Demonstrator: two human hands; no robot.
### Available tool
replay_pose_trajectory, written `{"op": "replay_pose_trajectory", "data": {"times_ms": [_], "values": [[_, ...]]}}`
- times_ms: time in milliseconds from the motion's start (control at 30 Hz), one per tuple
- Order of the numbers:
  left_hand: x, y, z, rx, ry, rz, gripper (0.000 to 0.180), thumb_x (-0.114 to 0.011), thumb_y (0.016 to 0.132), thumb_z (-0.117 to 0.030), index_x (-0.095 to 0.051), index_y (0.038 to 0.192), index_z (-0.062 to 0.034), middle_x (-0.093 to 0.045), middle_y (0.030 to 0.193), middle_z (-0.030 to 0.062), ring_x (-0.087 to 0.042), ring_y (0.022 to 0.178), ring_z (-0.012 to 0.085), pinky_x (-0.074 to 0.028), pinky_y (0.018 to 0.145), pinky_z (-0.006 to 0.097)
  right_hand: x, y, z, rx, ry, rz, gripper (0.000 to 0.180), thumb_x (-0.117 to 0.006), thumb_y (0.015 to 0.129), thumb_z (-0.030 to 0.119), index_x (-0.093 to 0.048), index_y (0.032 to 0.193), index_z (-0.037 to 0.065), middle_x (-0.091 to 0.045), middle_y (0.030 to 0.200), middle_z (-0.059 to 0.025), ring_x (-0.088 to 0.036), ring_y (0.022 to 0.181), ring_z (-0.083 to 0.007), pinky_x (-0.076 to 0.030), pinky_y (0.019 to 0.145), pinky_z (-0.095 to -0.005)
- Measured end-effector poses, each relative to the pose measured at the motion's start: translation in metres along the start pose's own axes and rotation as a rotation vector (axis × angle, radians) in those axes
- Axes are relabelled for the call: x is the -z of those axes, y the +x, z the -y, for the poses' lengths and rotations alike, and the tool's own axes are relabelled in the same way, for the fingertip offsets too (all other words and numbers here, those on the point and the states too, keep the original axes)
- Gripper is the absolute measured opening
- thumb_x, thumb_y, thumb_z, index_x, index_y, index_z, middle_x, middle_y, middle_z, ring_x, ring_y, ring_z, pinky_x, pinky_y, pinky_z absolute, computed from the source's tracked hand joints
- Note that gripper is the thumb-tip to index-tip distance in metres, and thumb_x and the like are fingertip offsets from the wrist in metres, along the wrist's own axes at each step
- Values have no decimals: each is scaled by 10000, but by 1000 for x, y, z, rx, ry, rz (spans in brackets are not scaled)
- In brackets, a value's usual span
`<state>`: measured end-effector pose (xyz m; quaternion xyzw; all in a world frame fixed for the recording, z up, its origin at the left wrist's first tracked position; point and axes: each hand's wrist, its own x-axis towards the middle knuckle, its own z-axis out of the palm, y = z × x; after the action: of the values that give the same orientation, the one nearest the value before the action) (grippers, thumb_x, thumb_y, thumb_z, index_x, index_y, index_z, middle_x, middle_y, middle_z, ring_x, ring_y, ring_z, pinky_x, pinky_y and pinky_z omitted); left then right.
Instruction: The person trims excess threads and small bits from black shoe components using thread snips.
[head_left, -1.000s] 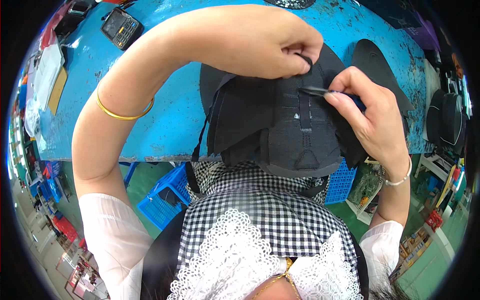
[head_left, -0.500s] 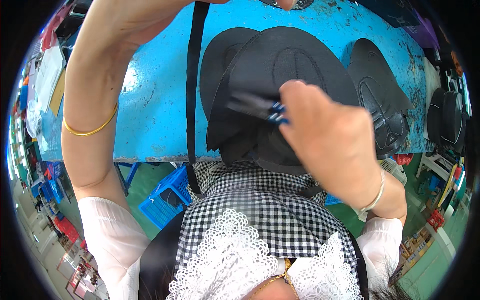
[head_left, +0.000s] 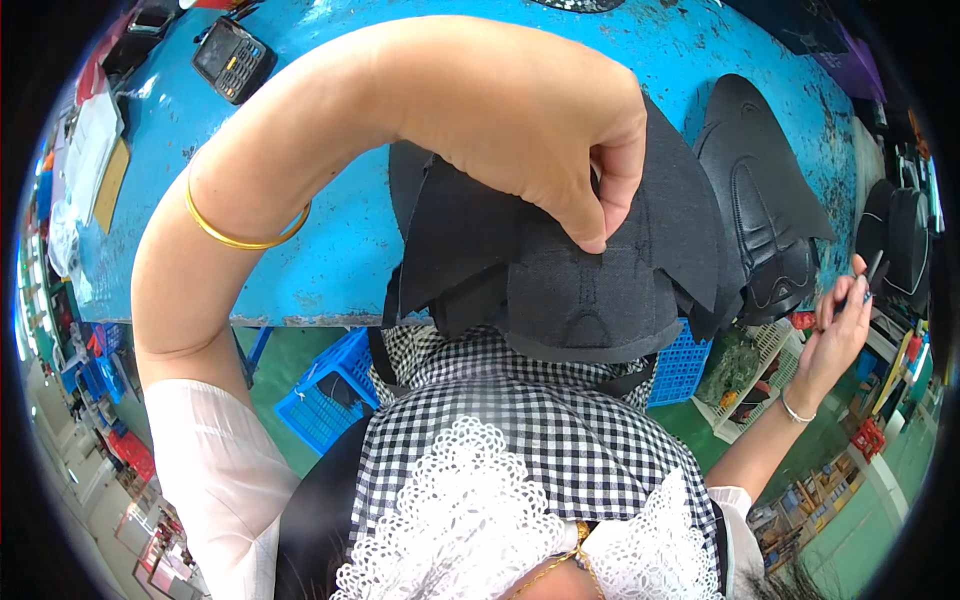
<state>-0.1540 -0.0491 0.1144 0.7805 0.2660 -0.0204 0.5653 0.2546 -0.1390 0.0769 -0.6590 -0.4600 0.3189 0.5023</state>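
Note:
My left hand [head_left: 560, 130] arches over the black stitched fabric piece [head_left: 590, 300], its thumb and fingertips pinched together on the upper surface. This piece lies at the table's near edge, its curved lower end hanging toward my lap. Under it, other black layers show at the left and right. Off to the right, beyond the table edge, my right hand [head_left: 838, 325] is raised with the fingers closed around small snips [head_left: 876, 266]; only a dark tip and a bit of blue handle show. A second black stitched piece [head_left: 765, 200], with a shiny moulded end, rests to the right.
The blue worktable [head_left: 310, 260] has a handheld keypad device [head_left: 233, 60] at its far left. Papers [head_left: 100, 150] lie by the left edge. Below stand blue plastic baskets [head_left: 330, 385] and a pale crate [head_left: 745, 400]. Black rounded items [head_left: 900, 240] sit at the far right.
My left hand came down from the top edge onto the black piece. The long black strip no longer stretches upward. My right hand swung away to the right with the snips.

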Motion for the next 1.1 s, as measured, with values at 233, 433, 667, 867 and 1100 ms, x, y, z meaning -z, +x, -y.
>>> {"op": "replay_pose_trajectory", "data": {"times_ms": [233,433,667,867,1100], "values": [[-14,-1,0,-63,214,-126,145,-764,788,-148,-716,814,-14,-652,686,89,-627,641,205,-481,617,318,-68,-40,34,214,-134,397,254,-461,1050,121,-480,1288,35,-478,793,11,-379,616,-38,-312,517,-190],[-5,-4,-2,-35,669,-218,164,-711,841,-174,-686,913,-29,-686,822,111,-657,791,258,-509,730,354,-143,-43,67,685,-438,946,177,-737,739,30,-623,872,49,-626,800,-75,-638,695,-252,-498,601,-332],[-3,-3,5,36,311,-194,201,-725,833,-178,-641,800,1,-554,644,108,-526,584,217,-420,575,353,-148,-29,71,813,-555,1166,190,-755,743,100,-591,834,68,-620,768,-51,-627,662,-253,-477,548,-351],[-7,1,13,-52,386,-257,196,-694,856,-176,-648,815,10,-556,641,112,-528,575,217,-426,571,345,-159,-39,72,763,-542,900,153,-729,807,98,-592,874,80,-622,751,-62,-632,632,-252,-463,528,-346],[5,-4,3,17,331,-138,180,-660,880,-168,-648,839,7,-562,643,94,-541,588,180,-429,573,322,-160,-39,79,622,-586,857,183,-727,855,160,-596,951,77,-652,777,-78,-652,659,-269,-485,563,-351]]}}
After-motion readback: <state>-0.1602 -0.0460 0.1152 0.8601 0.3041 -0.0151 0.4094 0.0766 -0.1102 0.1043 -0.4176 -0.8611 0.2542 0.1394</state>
